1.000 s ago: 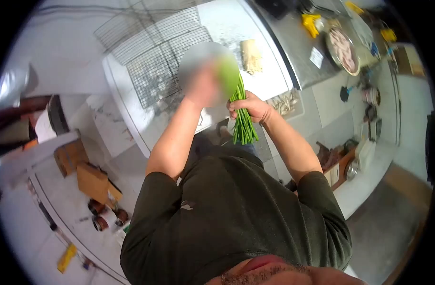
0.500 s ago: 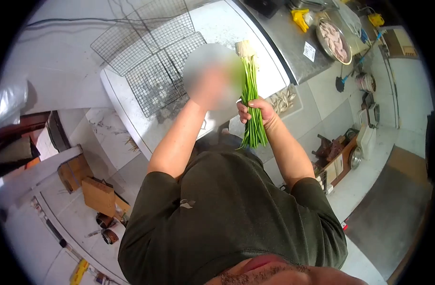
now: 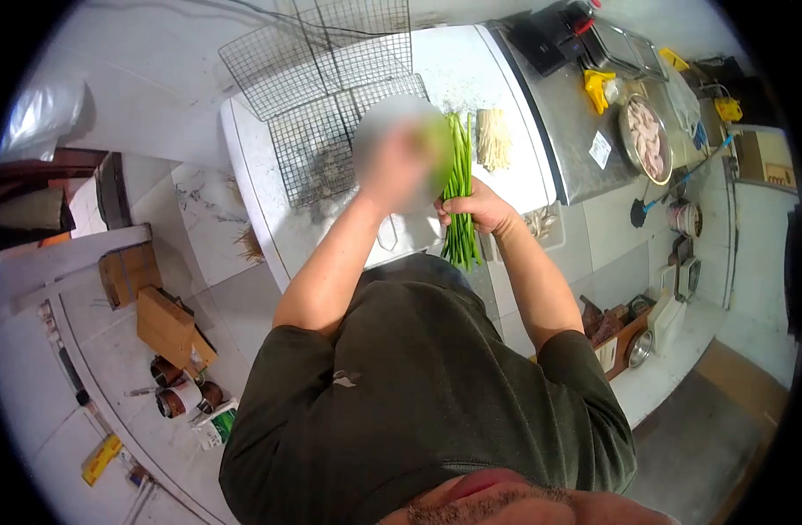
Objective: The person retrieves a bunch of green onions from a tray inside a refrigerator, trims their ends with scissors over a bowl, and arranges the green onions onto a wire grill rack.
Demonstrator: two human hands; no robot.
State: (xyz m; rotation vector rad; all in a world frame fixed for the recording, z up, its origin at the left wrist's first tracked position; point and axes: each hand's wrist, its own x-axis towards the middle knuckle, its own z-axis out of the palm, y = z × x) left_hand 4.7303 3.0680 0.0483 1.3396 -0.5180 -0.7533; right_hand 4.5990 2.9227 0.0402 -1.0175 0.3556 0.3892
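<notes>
A long bunch of green chives runs through my right hand, its fingers wrapped round the lower part. My left hand is beside the upper stalks. A round blurred patch covers its fingers, with some green showing at the patch's right edge, so its grip is hidden. Just right of the chives, a pale bundle of thin strands, like enoki mushrooms, lies on the white tabletop. To the left of my left hand is a wire grill basket, its lid raised.
A steel counter adjoins on the right, holding a bowl of pale meat pieces, yellow packaging and a paper label. Cardboard boxes and cans stand on the floor at lower left.
The view has shifted, so the table appears farther right. The chives have moved left relative to the pale bundle, which now shows fully beside them. My right hand still grips the chives.
</notes>
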